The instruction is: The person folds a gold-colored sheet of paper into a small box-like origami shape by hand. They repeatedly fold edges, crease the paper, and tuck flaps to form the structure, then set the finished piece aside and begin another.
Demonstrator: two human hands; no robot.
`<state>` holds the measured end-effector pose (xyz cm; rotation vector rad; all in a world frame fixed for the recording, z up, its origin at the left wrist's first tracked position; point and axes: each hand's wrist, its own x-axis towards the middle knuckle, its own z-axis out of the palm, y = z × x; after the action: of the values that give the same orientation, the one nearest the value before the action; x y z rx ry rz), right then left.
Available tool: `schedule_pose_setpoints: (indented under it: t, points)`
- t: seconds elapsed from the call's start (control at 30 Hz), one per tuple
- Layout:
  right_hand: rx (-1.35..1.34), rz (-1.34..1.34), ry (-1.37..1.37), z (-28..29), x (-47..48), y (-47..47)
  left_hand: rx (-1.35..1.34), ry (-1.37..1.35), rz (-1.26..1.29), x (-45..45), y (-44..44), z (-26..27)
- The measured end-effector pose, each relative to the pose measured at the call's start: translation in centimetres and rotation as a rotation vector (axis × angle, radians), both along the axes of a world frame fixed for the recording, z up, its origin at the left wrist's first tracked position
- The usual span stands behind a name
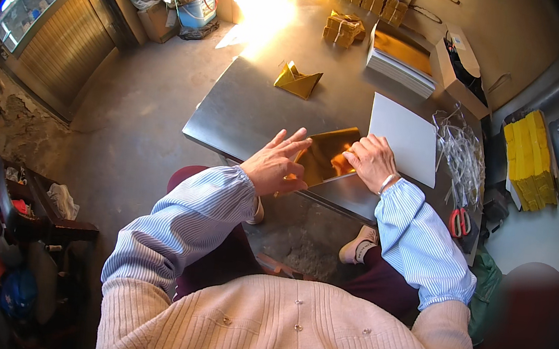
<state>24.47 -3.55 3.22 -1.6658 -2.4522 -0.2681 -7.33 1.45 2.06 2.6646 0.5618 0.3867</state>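
Note:
A sheet of shiny gold foil paper (327, 151) lies at the near edge of the dark table (245, 113), one corner reaching past the edge. My left hand (278, 164) rests over its left side with the fingers spread; whether the thumb pinches the paper is not clear. On the sheet's right side is my right hand (373, 162), its fingers curled at the edge. Farther back sits a folded gold paper piece (298, 82) with pointed corners. A white sheet (402, 137) lies just right of my right hand.
Scissors with red handles (459, 222) and tangled clear strips (460, 154) lie at the right. A stack of sheets with gold on top (401, 59), tied gold bundles (344, 29) and an open cardboard box (459, 73) stand at the back. Yellow bundles (532, 159) are far right.

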Motion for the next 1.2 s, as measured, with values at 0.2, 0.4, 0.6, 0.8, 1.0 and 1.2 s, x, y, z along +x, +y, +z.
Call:
schedule_pose_setpoints:
  t: [0.2, 0.4, 0.6, 0.8, 1.0, 1.2]
  points:
    - [-0.038, -0.021, 0.346, 0.4, -1.4, -2.6, 0.082, -0.044, 0.307, 0.5, 0.7, -1.6]
    - [-0.084, 0.030, 0.321, 0.1, -2.5, -8.9, 0.298, -0.197, 0.373, 3.2, 3.0, -2.1]
    - [-0.030, 0.177, 0.328, -1.1, -1.2, -10.6, 0.070, -0.207, 0.240, 6.9, 1.8, -2.5]
    - [0.019, 0.093, 0.372, -3.1, -1.5, -11.0, -0.074, -0.129, -0.032, 4.4, 0.3, -0.3]
    - [0.091, 0.081, 0.410, -4.0, -1.3, -10.6, 0.013, -0.077, -0.100, 4.9, -2.7, -1.2]
    - [0.073, -0.007, 0.605, -3.3, -1.1, -9.8, -0.170, -0.319, 0.083, 6.4, -2.2, -2.0]
